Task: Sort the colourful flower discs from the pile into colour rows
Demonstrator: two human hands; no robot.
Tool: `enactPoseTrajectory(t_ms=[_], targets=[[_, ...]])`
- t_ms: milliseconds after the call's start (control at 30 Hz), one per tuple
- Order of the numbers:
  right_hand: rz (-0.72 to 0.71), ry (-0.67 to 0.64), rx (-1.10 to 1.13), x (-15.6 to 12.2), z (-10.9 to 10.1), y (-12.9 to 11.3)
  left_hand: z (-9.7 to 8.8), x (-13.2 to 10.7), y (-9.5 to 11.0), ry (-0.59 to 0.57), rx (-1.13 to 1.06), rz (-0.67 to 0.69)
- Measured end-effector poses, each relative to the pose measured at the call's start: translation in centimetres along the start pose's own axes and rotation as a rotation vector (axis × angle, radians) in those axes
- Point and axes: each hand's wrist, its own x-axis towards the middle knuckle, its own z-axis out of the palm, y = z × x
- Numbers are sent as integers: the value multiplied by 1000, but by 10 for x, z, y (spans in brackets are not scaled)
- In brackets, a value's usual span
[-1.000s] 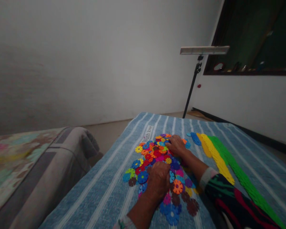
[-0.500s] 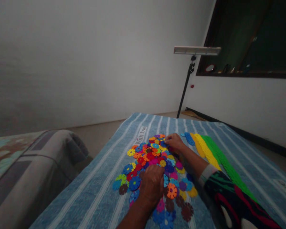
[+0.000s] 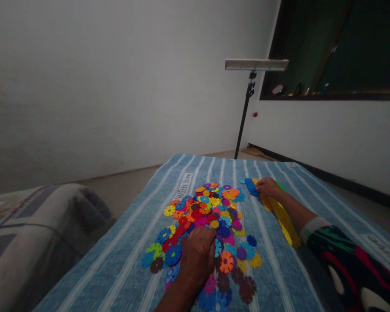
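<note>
A heap of notched plastic discs in many colours lies on the striped blue cloth. My left hand rests on the near part of this heap, its fingers curled under; whatever they hold is hidden. To the right, my right hand is at the row of blue discs, fingertips pinched together against its edge. I cannot make out what is between them. Beside it runs a row of yellow discs, partly covered by my right forearm. A bit of the green row shows behind my wrist.
The striped cloth covers the work surface and carries printed words. A grey draped fabric stands at the left. Behind the far edge rises a black stand with a flat light panel, near a dark window.
My right hand has moved right, from the far edge of the heap to the blue row. My left hand stays on the heap. The view has shifted slightly.
</note>
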Motion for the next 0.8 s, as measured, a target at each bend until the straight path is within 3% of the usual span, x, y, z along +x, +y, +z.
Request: enactPoseTrajectory(t_ms=[467,800], targets=[[-24,9,-206,8,10,15,-2,1,1,-20,-22,-17],[-134,-6,-339,-3,17,4,-3,1,4,6,-9,-1]])
